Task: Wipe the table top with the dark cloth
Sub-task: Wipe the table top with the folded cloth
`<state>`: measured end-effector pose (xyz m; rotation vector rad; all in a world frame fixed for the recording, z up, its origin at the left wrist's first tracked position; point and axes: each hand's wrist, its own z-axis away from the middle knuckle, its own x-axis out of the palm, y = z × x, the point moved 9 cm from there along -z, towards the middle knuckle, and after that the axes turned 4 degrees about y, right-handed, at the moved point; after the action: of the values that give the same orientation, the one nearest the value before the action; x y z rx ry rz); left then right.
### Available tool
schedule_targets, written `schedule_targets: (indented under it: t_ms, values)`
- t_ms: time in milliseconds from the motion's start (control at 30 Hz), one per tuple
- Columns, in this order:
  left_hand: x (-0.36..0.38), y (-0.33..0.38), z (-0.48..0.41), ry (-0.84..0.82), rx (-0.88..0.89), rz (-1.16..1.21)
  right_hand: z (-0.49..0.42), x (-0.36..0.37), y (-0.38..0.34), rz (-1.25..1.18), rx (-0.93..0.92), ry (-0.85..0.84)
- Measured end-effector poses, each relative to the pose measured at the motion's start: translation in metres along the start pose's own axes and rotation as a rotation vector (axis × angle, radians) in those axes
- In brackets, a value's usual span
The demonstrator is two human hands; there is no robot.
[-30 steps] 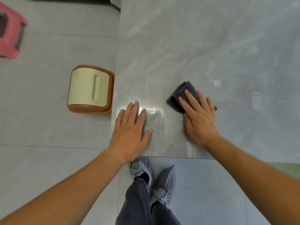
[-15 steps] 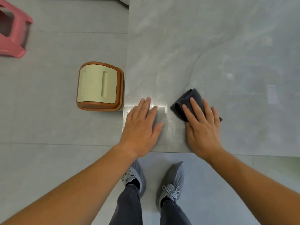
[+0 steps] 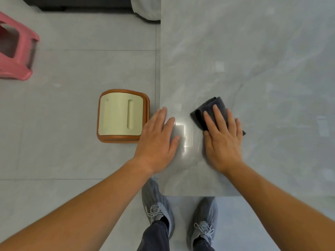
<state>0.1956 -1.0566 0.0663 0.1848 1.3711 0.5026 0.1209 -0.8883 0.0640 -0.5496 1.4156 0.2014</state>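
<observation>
The grey marble-patterned table top point(image 3: 253, 60) fills the right half of the head view; its left edge and near edge meet close to my feet. A folded dark grey cloth point(image 3: 208, 109) lies near the table's front left corner. My right hand point(image 3: 222, 138) lies flat on the cloth with fingers spread, pressing it down; the cloth's far end sticks out past my fingertips. My left hand point(image 3: 157, 140) rests flat and empty on the table's left edge, fingers apart, a hand's width left of the cloth.
A brown stool with a cream seat point(image 3: 122, 115) stands on the tiled floor right beside the table's left edge. A pink plastic stool point(image 3: 16, 55) is at the far left. A white object point(image 3: 146, 9) sits at the table's far left corner. My shoes point(image 3: 157, 205) are below the near edge.
My right hand with the cloth has stayed near the front left corner, shifting slightly. My left hand has slid left to the table's edge. The view has shifted, showing more floor on the left.
</observation>
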Motion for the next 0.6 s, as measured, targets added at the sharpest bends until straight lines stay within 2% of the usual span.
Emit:
schedule_targets:
  t_ms: [233,300,467,533,600]
  values:
    - [-0.016,-0.003,-0.033,-0.022,0.02,0.036,0.006,-0.002,0.0,0.041,-0.179,-0.123]
    - [-0.015,-0.006,-0.04,-0.053,0.002,0.032,-0.028,-0.005,0.007,0.036,-0.137,-0.112]
    - [-0.02,-0.01,-0.061,-0.057,0.004,0.019,-0.151,-0.01,0.015,-0.031,0.124,-0.025]
    - [-0.025,-0.013,-0.074,-0.024,-0.007,0.024,-0.17,-0.008,0.002,-0.015,0.103,-0.026]
    - [-0.028,-0.014,-0.09,-0.004,-0.036,0.045,-0.166,-0.008,-0.01,0.025,-0.036,-0.072]
